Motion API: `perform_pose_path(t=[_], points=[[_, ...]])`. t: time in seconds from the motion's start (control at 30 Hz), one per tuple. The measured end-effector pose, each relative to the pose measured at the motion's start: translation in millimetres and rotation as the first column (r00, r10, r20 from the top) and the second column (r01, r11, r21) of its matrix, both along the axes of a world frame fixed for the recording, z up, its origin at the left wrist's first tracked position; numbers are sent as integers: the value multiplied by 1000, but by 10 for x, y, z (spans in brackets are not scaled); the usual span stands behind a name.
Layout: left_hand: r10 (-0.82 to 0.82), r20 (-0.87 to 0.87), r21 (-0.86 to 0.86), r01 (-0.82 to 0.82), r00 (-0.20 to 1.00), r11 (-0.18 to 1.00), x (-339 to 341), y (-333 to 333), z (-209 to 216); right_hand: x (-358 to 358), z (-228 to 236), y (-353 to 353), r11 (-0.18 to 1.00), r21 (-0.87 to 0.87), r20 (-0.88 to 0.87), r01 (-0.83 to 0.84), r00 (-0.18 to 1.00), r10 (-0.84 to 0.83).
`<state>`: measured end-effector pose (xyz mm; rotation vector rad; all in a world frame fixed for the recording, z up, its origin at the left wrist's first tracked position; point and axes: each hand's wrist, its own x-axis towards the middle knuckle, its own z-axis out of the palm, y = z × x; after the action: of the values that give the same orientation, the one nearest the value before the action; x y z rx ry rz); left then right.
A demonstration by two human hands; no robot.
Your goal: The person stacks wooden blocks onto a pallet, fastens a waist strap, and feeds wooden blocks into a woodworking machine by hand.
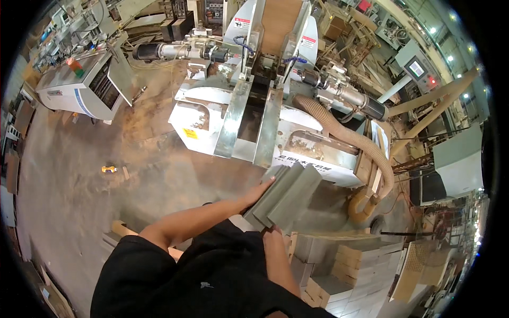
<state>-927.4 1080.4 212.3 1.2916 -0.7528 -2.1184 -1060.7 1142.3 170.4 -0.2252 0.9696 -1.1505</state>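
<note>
Where boards (pixel 293 197) tilt, machine (pixel 269 127) ahead, hose (pixel 347 133) right

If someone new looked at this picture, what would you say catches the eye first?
Probably the large white machine at top centre, with two metal rails slanting down from its middle. Next come the grey boards in the person's hands below it, and the ribbed tan hose curving down to the right.

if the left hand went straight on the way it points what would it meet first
The grey boards, which the left hand already touches at their left side; beyond them, perhaps the machine's white base, though depth is unclear.
</note>
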Motion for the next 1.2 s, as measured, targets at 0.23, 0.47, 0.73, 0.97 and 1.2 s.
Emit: perform_pose_path(t=[0.23, 0.47, 0.73, 0.97, 1.2], points=[[158, -77, -46, -161, 984, 986, 742, -293, 259, 794, -27, -594, 996, 8, 3, -88, 996, 88], [17, -191, -13, -20, 981, 1000, 1102, -805, 729, 1090, -168, -1099, 991, 16, -15, -135, 991, 135], [-146, -75, 51, 150, 986, 987, 1150, -1579, 571, 1429, -407, -1696, 981, 16, -28, -194, 980, 195], [-340, 15, 149, 334, 940, 931, 1243, -2134, 504, 1595, -581, -1921, 973, 12, -77, -229, 970, 229], [-430, 13, 156, 423, 903, 892, 1378, -2367, 493, 1771, -729, -1956, 967, -17, -169, -254, 954, 247]])
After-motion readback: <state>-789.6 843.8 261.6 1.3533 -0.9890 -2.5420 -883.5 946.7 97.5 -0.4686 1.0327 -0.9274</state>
